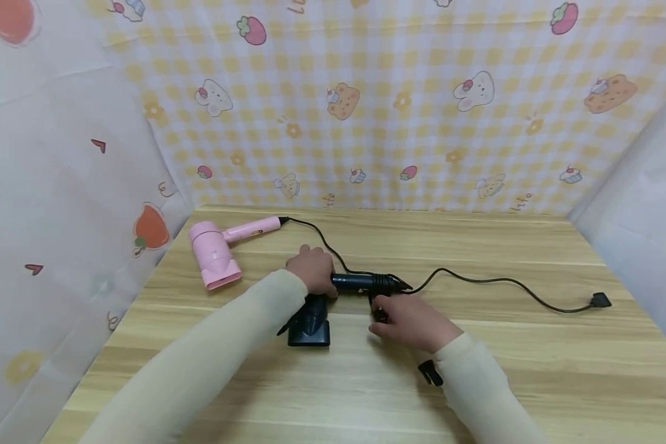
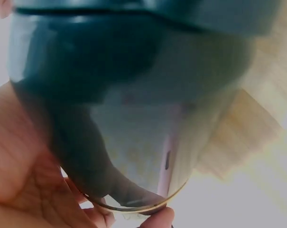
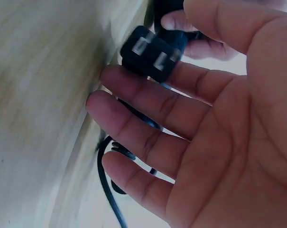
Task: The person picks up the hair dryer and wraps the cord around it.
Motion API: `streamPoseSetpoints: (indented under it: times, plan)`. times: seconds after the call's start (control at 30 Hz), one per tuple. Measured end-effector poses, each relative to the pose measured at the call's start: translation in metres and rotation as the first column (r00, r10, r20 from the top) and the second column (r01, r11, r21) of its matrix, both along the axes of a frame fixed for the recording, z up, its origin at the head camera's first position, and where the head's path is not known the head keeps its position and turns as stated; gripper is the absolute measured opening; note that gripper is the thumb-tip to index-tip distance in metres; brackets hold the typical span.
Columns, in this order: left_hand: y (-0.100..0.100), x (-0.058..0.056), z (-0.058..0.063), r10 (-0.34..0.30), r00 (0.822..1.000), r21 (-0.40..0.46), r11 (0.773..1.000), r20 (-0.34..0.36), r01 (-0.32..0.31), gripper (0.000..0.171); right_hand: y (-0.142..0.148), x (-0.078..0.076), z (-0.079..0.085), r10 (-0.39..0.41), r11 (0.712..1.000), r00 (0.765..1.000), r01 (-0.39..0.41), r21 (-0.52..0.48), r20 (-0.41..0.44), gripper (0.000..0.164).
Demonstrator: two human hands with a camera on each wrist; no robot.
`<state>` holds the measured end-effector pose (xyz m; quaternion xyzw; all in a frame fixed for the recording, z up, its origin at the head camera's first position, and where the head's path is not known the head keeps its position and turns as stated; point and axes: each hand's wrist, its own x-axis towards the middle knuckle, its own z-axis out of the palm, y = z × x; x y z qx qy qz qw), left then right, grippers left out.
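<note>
A black hair dryer point(image 1: 309, 327) lies at the middle of the table, its handle point(image 1: 352, 282) pointing right. My left hand point(image 1: 312, 270) grips it where the body meets the handle. In the left wrist view, the glossy dark body point(image 2: 129, 61) fills most of the picture, with fingers around its far rim. The black cord point(image 1: 382, 283) is wound around the handle's end. My right hand point(image 1: 413, 320) is just below the winding, its fingers extended in the right wrist view. A two-prong plug point(image 3: 152, 54) sits against its index finger, below the thumb.
A pink hair dryer point(image 1: 213, 256) lies at the back left. Its black cord point(image 1: 324, 240) runs toward the wound handle, and a cord point(image 1: 488, 281) continues right to another black plug point(image 1: 600, 300). A patterned cloth point(image 1: 366, 135) hangs behind the wooden table point(image 1: 505, 382).
</note>
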<state>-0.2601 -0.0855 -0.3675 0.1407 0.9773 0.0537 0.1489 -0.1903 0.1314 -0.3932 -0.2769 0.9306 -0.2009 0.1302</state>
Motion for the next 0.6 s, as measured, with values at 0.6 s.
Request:
streamPoseSetpoints:
  times: [0.6]
  plan:
    - [-0.074,-0.030,0.001,0.149,0.986,0.264,0.956,-0.073,-0.125,0.064,0.023,-0.045,0.049,-0.017,0.996,0.998,0.012,-0.092,-0.057,0.031]
